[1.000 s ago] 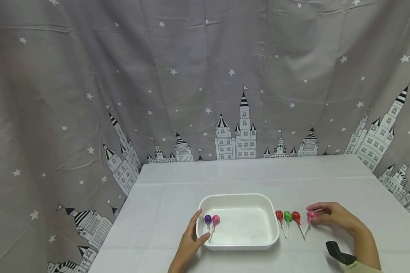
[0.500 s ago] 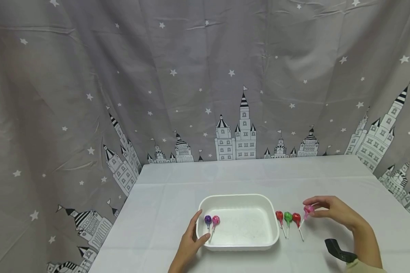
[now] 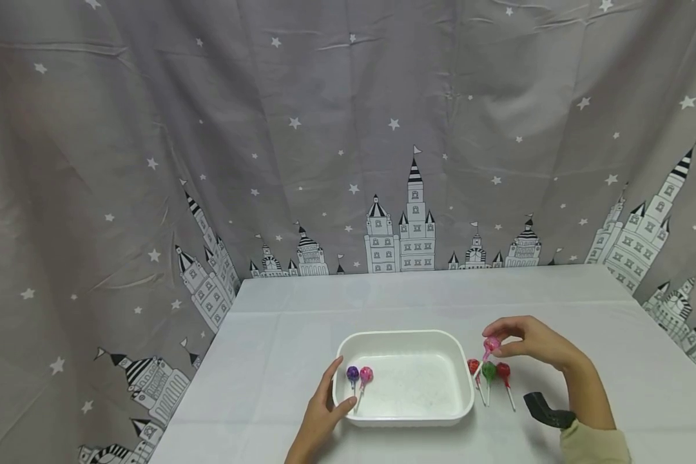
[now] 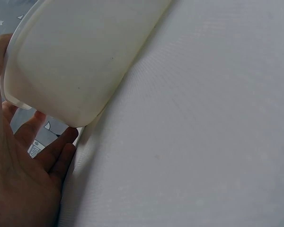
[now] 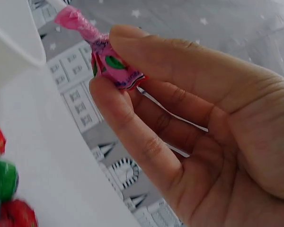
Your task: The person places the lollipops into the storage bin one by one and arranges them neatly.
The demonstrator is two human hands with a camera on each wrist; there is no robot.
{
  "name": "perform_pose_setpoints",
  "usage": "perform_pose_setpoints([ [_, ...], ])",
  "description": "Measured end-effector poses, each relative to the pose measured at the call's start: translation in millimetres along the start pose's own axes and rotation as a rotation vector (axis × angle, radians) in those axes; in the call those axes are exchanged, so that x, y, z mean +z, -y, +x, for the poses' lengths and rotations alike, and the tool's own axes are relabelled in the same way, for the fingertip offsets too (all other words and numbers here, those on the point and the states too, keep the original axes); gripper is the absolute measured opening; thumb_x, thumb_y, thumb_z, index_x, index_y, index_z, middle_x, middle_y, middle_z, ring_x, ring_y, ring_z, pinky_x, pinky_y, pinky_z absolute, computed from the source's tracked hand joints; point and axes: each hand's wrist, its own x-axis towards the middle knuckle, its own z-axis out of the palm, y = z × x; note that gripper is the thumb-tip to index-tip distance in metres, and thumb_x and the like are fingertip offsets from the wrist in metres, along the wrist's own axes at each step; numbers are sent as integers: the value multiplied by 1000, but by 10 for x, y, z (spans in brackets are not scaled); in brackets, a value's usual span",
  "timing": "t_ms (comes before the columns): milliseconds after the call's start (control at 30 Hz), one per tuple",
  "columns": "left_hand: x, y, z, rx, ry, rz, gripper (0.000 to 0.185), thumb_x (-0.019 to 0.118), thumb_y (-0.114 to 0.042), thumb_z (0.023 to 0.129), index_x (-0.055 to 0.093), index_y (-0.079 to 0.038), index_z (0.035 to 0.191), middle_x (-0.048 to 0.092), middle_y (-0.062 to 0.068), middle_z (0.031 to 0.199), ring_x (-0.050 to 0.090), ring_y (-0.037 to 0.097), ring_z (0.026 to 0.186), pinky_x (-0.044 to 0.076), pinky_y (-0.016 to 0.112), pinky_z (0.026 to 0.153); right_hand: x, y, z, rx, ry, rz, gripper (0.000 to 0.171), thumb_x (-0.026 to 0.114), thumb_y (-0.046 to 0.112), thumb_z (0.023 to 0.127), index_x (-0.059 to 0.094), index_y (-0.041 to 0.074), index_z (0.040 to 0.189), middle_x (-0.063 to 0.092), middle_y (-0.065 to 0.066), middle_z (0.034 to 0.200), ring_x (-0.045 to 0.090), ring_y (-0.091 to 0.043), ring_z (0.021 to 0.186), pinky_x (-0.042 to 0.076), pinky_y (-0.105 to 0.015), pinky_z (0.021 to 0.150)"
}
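My right hand (image 3: pixel 536 345) pinches a pink wrapped lollipop (image 3: pixel 490 345) by its head between thumb and fingertips, its stick slanting down to the left. It is held above a row of lollipops beside the tray's right wall: a red lollipop (image 3: pixel 503 371), a green lollipop (image 3: pixel 488 370) and another red lollipop (image 3: pixel 473 366). Green print shows on the held wrapper (image 5: pixel 117 68) in the right wrist view. At the left end of the white tray (image 3: pixel 406 422), my left hand (image 3: pixel 320 415) grips the wall and rim. Inside lie a purple lollipop (image 3: pixel 352 373) and a pink lollipop (image 3: pixel 366 374), side by side.
A white cloth (image 3: pixel 301 322) covers the table. Behind it hangs a grey curtain (image 3: pixel 336 96) printed with stars and castles. A black strap (image 3: pixel 548 411) sticks out from the right wrist, near a beige sleeve (image 3: pixel 594 444).
The pink lollipop has been lifted from the right end of the row and carried left in my right hand, over the others. My left hand and the tray stay put.
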Motion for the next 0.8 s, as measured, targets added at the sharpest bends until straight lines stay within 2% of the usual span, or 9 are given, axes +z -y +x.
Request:
perform_pose_setpoints([
  [133,33,200,41,-2,-8,17,72,68,-22,84,29,-23,144,26,18,147,30,38,131,24,48,107,48,77,129,-50,57,3,31,72,17,79,63,5,106,63,-9,97,57,-21,90,51,-33,76],
  [200,38,237,50,0,-10,23,72,69,-25,83,30,-26,144,26,16,148,30,36,131,24,47,107,78,116,195,-78,84,0,29,72,17,79,62,6,105,63,-9,97,58,-21,91,51,-32,77],
  [400,44,237,52,17,-17,11,71,69,-26,82,32,-25,143,29,19,146,32,38,130,25,49,106,224,272,396,-140,160,7,26,72,15,80,64,7,104,64,-6,98,58,-24,93,51,-34,79],
  [800,20,257,53,21,-23,18,72,70,-26,82,32,-27,143,30,18,146,33,36,130,25,48,106,645,499,867,-156,278,33,31,75,16,77,65,2,103,65,-4,93,59,-22,89,52,-31,78],
])
